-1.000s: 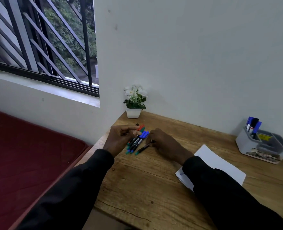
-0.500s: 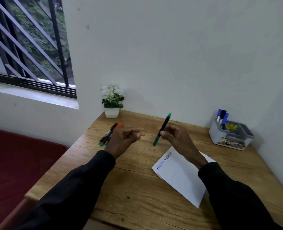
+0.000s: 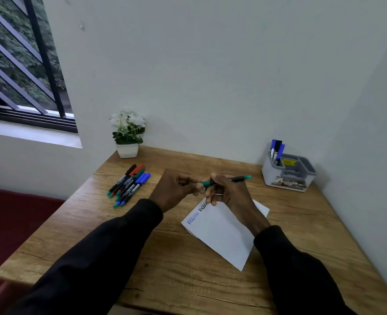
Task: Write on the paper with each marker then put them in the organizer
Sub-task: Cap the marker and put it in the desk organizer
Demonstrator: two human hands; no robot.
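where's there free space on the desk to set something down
Bare wood: the back strip between the potted plant and the organizer; the near-left corner below the loose markers; the right side between the paper and the organizer. Crowded: the middle, where the left hand and right hand hold the green marker over the paper's top.

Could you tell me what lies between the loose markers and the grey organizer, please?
In the head view, the left hand and right hand hold a green-capped black marker there, above the wooden desk.

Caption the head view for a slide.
Left hand and right hand hold a green marker above the paper.
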